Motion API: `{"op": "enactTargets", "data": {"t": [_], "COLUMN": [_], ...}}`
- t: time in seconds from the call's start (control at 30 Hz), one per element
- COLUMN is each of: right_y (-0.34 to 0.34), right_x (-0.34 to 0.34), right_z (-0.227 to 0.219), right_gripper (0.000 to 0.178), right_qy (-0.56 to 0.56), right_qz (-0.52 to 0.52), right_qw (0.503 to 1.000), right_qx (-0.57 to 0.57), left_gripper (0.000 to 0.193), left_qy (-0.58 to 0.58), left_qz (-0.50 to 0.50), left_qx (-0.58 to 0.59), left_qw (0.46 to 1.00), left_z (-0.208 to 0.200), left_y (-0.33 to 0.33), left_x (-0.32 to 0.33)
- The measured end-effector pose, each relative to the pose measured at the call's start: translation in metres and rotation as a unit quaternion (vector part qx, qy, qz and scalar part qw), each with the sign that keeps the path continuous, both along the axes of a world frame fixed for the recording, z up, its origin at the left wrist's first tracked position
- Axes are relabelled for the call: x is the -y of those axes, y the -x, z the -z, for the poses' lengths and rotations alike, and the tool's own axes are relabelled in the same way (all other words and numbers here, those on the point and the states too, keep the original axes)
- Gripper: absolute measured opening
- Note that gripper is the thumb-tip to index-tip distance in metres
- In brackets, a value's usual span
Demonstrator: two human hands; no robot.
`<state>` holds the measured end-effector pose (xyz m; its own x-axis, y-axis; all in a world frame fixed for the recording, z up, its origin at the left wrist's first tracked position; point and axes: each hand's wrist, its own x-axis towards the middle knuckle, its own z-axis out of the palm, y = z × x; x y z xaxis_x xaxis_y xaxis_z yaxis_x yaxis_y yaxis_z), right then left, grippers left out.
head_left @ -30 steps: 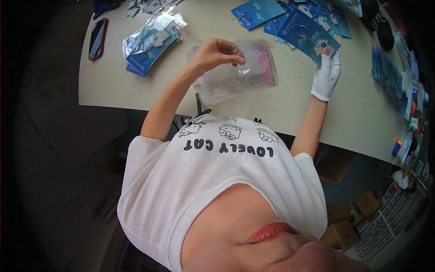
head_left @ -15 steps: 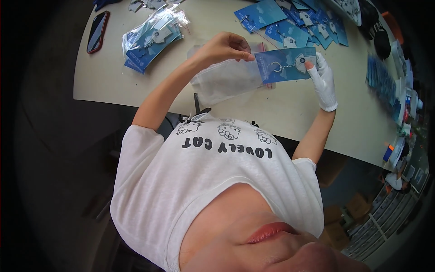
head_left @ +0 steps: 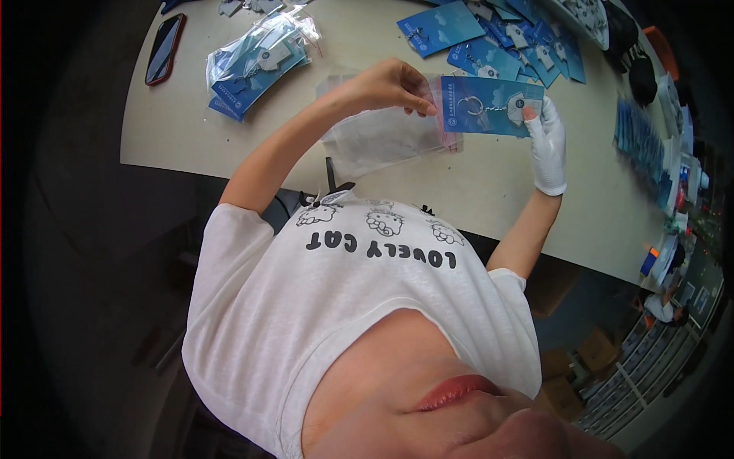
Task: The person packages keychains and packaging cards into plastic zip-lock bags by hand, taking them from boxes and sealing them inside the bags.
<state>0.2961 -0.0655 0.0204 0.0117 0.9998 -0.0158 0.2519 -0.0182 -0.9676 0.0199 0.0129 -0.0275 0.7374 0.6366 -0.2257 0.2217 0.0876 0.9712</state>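
My right hand (head_left: 548,145), in a white glove with the thumb tip bare, grips the right end of a blue card (head_left: 461,109). Fastened on that card is a keychain (head_left: 522,111) with a silver ring, a short chain and a white shirt-shaped charm, partly under my thumb. My bare left hand (head_left: 397,88) has thumb and fingers pinched at the mouth of a clear plastic bag (head_left: 437,96), right beside the card's left edge. Beneath both hands lie more clear bags (head_left: 375,141) with reddish seal strips, flat on the table.
Bagged cards with keychains (head_left: 256,69) are piled at the far left, near a phone (head_left: 165,50). Loose blue cards with keychains (head_left: 489,50) spread at the far right. A row of blue cards (head_left: 641,141) and assorted items line the table's (head_left: 206,153) right side.
The card has moved slightly right and turned more level, its left edge now at the bag's mouth. My left hand has shifted a little right, and the bag's mouth shows more.
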Motion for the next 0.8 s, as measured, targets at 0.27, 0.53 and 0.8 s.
{"op": "enactTargets", "data": {"t": [0.27, 0.53, 0.8], "right_y": [-0.015, 0.002, 0.073], "right_x": [0.002, -0.006, 0.013], "right_z": [-0.007, 0.013, 0.044], "right_gripper": [0.025, 0.032, 0.031], "right_qy": [0.005, 0.03, -0.084], "right_qz": [-0.056, -0.128, 0.105], "right_qw": [0.997, 0.991, 0.987], "right_qx": [0.052, 0.037, -0.085], "left_gripper": [0.019, 0.033, 0.055], "left_qy": [0.01, -0.08, -0.203], "left_qz": [0.006, -0.02, 0.047], "left_qx": [0.008, -0.006, -0.059], "left_qw": [1.0, 0.997, 0.976], "left_z": [-0.011, -0.004, -0.016], "left_y": [-0.003, -0.007, 0.006], "left_x": [0.007, 0.004, 0.005]}}
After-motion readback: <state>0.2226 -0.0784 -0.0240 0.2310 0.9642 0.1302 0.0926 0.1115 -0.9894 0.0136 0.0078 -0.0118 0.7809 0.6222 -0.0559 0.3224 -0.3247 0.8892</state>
